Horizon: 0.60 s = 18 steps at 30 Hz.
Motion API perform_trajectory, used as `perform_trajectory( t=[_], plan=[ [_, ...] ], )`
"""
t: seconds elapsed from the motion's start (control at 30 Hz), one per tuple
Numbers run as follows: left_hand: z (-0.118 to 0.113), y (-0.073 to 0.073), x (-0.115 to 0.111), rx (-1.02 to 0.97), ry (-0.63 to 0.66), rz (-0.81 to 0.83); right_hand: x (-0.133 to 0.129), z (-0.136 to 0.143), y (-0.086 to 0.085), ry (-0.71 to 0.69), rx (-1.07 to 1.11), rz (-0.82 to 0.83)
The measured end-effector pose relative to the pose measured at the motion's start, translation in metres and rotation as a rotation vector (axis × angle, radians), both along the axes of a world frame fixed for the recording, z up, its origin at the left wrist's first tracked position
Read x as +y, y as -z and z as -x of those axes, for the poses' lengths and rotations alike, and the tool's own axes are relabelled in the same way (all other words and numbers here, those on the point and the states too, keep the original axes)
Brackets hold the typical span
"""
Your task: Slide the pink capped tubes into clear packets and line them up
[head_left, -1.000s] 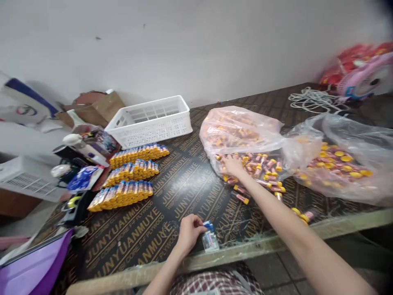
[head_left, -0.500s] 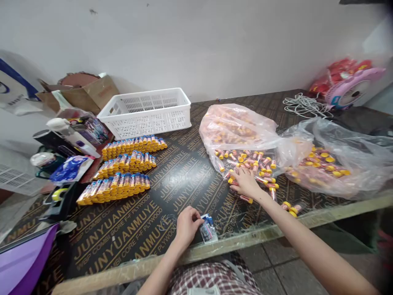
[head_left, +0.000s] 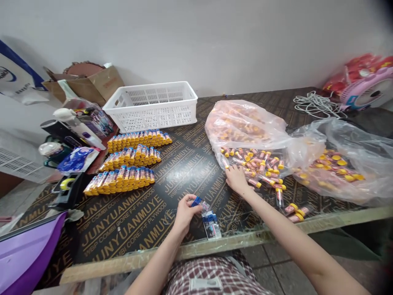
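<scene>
My left hand [head_left: 185, 211] pinches a small blue-topped printed label [head_left: 201, 203] between thumb and fingers, just above the table. Below it, near the front edge, lies a little stack of similar labels [head_left: 211, 226]. My right hand [head_left: 237, 179] is at the left side of a loose pile of clear tubes with yellow caps [head_left: 260, 164]. Its fingers are curled down around a tube there, which they mostly hide. The pile spills from the mouth of a pinkish plastic bag [head_left: 245, 119] full of such tubes.
At left lie three rows of labelled tubes [head_left: 123, 180], behind them a white plastic crate [head_left: 156, 114]. A tape dispenser [head_left: 66, 190] and purple folder [head_left: 33, 250] are front left. A second open bag [head_left: 331, 184], white cord [head_left: 316, 104] and pink fan [head_left: 365, 92] occupy the right.
My left hand has lifted a label off the stack. My right hand has drawn left across the pile to its edge, its fingers closing. The view has shifted slightly.
</scene>
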<state>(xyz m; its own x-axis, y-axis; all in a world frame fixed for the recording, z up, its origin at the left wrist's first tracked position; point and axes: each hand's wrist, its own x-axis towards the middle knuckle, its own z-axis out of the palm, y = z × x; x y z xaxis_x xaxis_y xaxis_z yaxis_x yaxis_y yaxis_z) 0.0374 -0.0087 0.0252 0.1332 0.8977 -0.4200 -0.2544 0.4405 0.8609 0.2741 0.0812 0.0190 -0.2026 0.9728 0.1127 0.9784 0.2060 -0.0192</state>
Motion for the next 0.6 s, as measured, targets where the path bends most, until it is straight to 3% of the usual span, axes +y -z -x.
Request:
perform_trajectory(
  t=[0.13, 0.27, 0.4, 0.6],
  plan=[
    [0.001, 0.004, 0.004, -0.122, -0.072, 0.135, -0.014, 0.011, -0.009, -0.109, 0.127, -0.010],
    [0.003, 0.004, 0.011, -0.233, -0.194, 0.219, -0.050, 0.034, -0.017, -0.148, 0.371, -0.014],
    [0.008, 0.003, 0.017, -0.252, -0.251, 0.211, -0.089, 0.055, -0.020, -0.082, 0.891, 0.039],
    [0.009, 0.005, 0.017, -0.221, -0.328, 0.203, -0.112, 0.077, -0.015, 0.030, 1.028, -0.018]
  ],
)
